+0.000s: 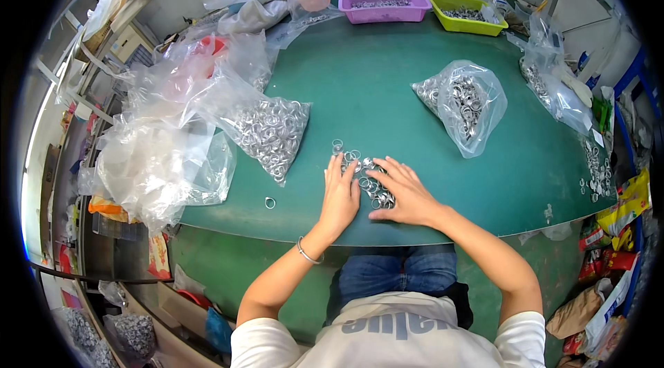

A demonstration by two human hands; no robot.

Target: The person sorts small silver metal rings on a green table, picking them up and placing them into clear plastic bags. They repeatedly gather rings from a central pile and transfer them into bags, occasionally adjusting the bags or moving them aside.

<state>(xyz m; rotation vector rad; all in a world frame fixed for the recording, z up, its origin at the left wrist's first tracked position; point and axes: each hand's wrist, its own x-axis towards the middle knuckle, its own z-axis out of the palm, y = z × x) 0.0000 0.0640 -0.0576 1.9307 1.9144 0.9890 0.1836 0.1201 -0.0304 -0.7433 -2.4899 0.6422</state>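
A small pile of silver metal rings [378,193] lies on the green tabletop [346,84] near its front edge. My left hand [339,196] rests along the pile's left side, its fingers stretched forward and their tips touching rings. Over the right side of the pile, my right hand [409,196] is spread, with fingers and thumb apart around the rings. A few rings lie just beyond the left fingertips. One single ring [270,207] sits apart to the left. Neither hand appears to grip a ring, though the surfaces under the fingers are hidden.
Clear bags of rings stand left [268,134] and right [468,104] of my hands. Crumpled plastic bags [149,171] cover the table's left side. A purple basin [382,16] and a lime-green basin [465,26] holding metal parts stand at the back. Loose rings [596,173] lie far right.
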